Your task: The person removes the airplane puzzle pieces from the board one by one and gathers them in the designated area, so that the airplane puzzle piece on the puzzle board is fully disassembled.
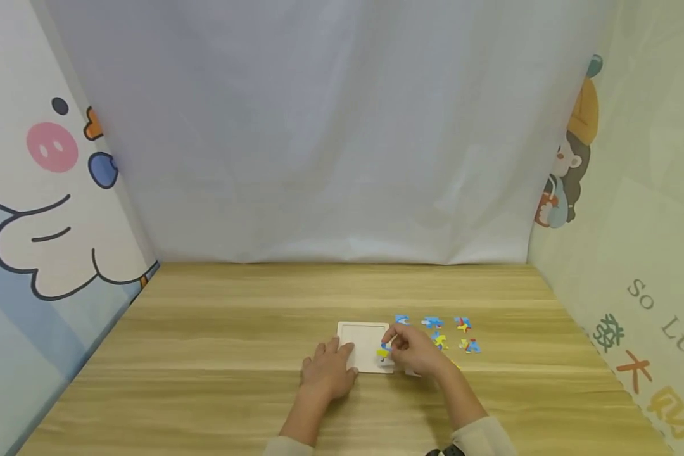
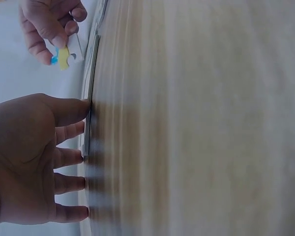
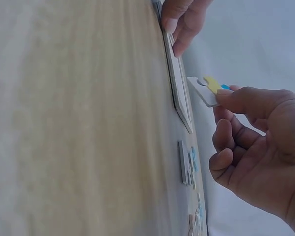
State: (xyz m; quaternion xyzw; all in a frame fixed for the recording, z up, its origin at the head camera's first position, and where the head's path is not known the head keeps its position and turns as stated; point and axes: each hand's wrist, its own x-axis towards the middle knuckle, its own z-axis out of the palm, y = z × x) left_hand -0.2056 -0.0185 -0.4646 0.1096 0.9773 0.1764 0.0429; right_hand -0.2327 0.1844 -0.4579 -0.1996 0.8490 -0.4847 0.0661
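A pale, square puzzle tray (image 1: 367,348) with a raised rim lies flat on the table. My left hand (image 1: 329,369) rests at its left side, fingers spread and straight, thumb and fingertips touching the frame's edge. Between thumb and fingers my right hand (image 1: 418,349) pinches a jigsaw piece (image 3: 206,92), white with yellow and blue print. That piece is held tilted above the right part of the tray, apart from its surface. The right hand's other fingers are curled, as the right wrist view shows.
To the right of the tray lie several loose jigsaw pieces (image 1: 432,322) in blue, yellow and red, some partly hidden by the right hand. The wood-grain table (image 1: 234,329) ends at a grey curtain (image 1: 319,139) behind, with printed panels on both sides.
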